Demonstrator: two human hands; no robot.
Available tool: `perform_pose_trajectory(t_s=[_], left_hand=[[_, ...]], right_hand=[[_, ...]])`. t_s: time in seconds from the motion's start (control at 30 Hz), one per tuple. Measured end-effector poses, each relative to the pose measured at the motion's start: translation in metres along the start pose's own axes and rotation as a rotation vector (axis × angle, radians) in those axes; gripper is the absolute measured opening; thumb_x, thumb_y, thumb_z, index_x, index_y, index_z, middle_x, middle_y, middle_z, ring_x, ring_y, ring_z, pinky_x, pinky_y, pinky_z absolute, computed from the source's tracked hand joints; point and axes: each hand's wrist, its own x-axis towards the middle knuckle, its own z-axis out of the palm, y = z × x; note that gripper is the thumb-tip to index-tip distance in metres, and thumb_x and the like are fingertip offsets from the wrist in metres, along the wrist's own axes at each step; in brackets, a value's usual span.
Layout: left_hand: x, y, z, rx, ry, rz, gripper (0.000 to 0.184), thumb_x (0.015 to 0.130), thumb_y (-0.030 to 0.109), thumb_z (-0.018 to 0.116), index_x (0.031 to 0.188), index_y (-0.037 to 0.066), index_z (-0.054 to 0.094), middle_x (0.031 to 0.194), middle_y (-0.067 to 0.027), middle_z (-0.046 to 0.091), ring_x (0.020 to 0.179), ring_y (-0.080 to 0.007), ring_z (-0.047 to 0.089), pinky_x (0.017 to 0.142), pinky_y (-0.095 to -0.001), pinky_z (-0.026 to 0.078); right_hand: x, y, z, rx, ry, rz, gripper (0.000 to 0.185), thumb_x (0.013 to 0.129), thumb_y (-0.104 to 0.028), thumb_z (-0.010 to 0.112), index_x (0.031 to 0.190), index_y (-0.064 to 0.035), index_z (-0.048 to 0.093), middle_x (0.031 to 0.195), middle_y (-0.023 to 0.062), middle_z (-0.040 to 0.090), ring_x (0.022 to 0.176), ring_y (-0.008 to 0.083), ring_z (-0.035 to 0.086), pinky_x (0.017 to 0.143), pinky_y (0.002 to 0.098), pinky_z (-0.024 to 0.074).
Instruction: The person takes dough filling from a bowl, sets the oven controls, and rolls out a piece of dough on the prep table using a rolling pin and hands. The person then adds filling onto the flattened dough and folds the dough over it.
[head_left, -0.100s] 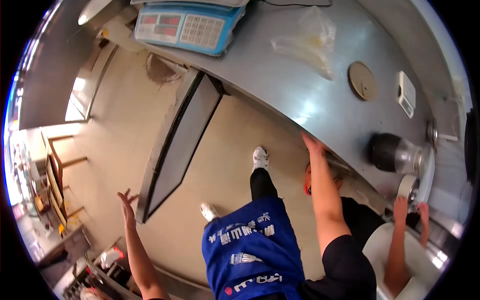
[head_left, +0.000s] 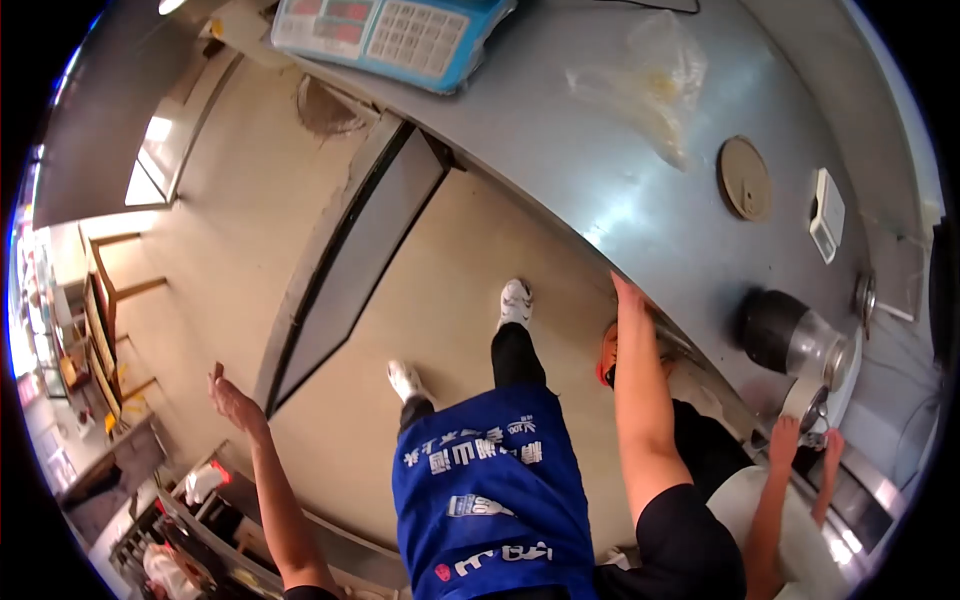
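Tan smooth floor (head_left: 440, 265) open between black-framed grey panel (head_left: 350, 262) and shiny metal worktop (head_left: 560, 130) edge. Left hand (head_left: 235, 402) loosely open near panel's end — right hand (head_left: 630, 294) by worktop edge, can't tell finger spread. Panel long, slanted, pale-faced.

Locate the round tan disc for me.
On the right side of the head view, the round tan disc lies on the metal counter, between the clear plastic bag and the small white device.

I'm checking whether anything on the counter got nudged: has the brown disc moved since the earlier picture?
No. Against the counter, the brown disc keeps its place between the bag and white scale; only the view has shifted.
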Motion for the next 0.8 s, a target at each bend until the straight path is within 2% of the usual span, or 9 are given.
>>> perform_pose_trajectory(t_s=[0.07,0.13,0.2,0.27,0.43,0.47,0.53,0.7,0.8], left_hand=[[-0.021,0.075,-0.051,-0.023,0.064,0.133,0.061,0.119,0.048,0.034,0.145,0.000,0.062,0.144,-0.0175,0.068,0.138,-0.0312,0.060,0.128,-0.0521,0.028],[-0.058,0.097,-0.051,-0.467,-0.054,0.095,0.055,0.119,0.043,0.037,0.144,0.000,0.059,0.142,-0.0183,0.068,0.133,-0.0297,0.063,0.130,-0.0527,0.024],[-0.116,0.123,-0.030,-0.358,-0.123,0.137,0.051,0.119,0.040,0.039,0.144,0.000,0.058,0.131,-0.0174,0.074,0.127,-0.0295,0.066,0.130,-0.0523,0.023],[-0.168,0.161,-0.013,-0.442,-0.332,-0.087,0.047,0.118,0.035,0.040,0.141,-0.001,0.060,0.121,-0.0160,0.078,0.125,-0.0295,0.067,0.130,-0.0514,0.026],[-0.248,0.251,0.055,-0.738,-0.753,-0.390,0.030,0.114,0.022,0.055,0.118,-0.001,0.074,0.109,-0.0124,0.079,0.116,-0.0247,0.071,0.106,-0.0374,0.050],[-0.251,0.277,0.073,-0.900,-0.861,-0.502,0.031,0.114,0.021,0.056,0.114,-0.004,0.074,0.107,-0.0106,0.079,0.113,-0.0198,0.071,0.100,-0.0328,0.054],[-0.243,0.327,0.107,-0.918,-0.978,-0.337,0.030,0.113,0.022,0.061,0.121,-0.004,0.073,0.116,-0.0141,0.077,0.110,-0.0195,0.073,0.091,-0.0312,0.058],[-0.199,0.419,0.190,-1.149,-0.903,-0.192,0.046,0.107,0.035,0.070,0.131,-0.004,0.062,0.121,-0.0228,0.074,0.105,-0.0277,0.076,0.085,-0.0381,0.061],[-0.166,0.427,0.197,-0.980,-1.177,-0.349,0.057,0.103,0.042,0.076,0.129,-0.005,0.054,0.112,-0.0262,0.074,0.102,-0.0319,0.076,0.082,-0.0421,0.061]], right_hand=[[-0.017,0.018,0.002,0.100,0.007,0.003,0.057,0.109,-0.052,0.044,0.148,-0.0112,0.057,0.157,0.0097,0.055,0.146,0.0328,0.046,0.119,0.0613,0.0377],[-0.032,0.041,0.006,0.169,0.005,0.025,0.057,0.109,-0.050,0.043,0.145,-0.0089,0.060,0.153,0.0107,0.058,0.143,0.0331,0.050,0.118,0.0607,0.0403],[-0.042,0.056,0.016,0.202,-0.003,0.027,0.057,0.109,-0.049,0.043,0.142,-0.0066,0.062,0.149,0.0116,0.062,0.140,0.0334,0.053,0.116,0.0602,0.0429],[-0.042,0.065,0.028,0.176,0.004,-0.069,0.056,0.109,-0.047,0.043,0.142,-0.0049,0.062,0.148,0.0123,0.063,0.140,0.0336,0.054,0.115,0.0593,0.0446],[-0.043,0.094,0.014,-0.215,0.114,-0.045,0.060,0.111,-0.043,0.033,0.140,0.0041,0.056,0.140,0.0186,0.063,0.127,0.0375,0.057,0.112,0.0566,0.0464],[-0.055,0.099,0.005,-0.235,-0.002,-0.016,0.062,0.112,-0.044,0.031,0.140,0.0052,0.055,0.138,0.0197,0.063,0.124,0.0373,0.057,0.112,0.0558,0.0464],[-0.092,0.115,0.002,-0.201,-0.033,0.031,0.066,0.113,-0.048,0.026,0.144,0.0052,0.051,0.140,0.0203,0.062,0.127,0.0376,0.056,0.113,0.0542,0.0454],[-0.141,0.129,-0.033,-0.220,-0.005,0.160,0.069,0.116,-0.050,0.021,0.140,0.0057,0.054,0.138,0.0210,0.063,0.126,0.0343,0.059,0.114,0.0522,0.0457],[-0.160,0.125,-0.072,-0.157,-0.158,0.362,0.074,0.116,-0.055,0.019,0.143,0.0041,0.053,0.142,0.0213,0.063,0.128,0.0316,0.059,0.115,0.0503,0.0449]])
